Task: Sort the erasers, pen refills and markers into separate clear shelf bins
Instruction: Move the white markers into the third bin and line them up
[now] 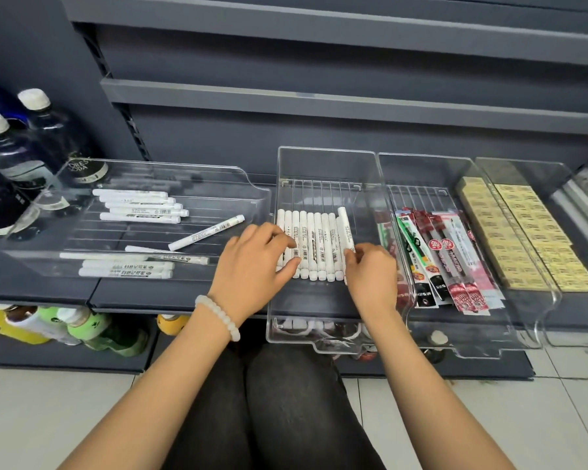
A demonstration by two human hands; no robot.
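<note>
Grey shelving [319, 127] behind. Left hand [255, 266] pressing flat on marker row [314, 245], steadying it; right hand [370, 273] pinching the end marker [346, 232], likely squaring it. Loose markers [140, 206] left of both.

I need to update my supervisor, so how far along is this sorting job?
Erasers and pen refills already fill their own bins. In hand: both hands are lining up the marker row in the middle bin, left hand pressing it, right hand pinching the end marker. Left: loose markers in the left bin.
</note>
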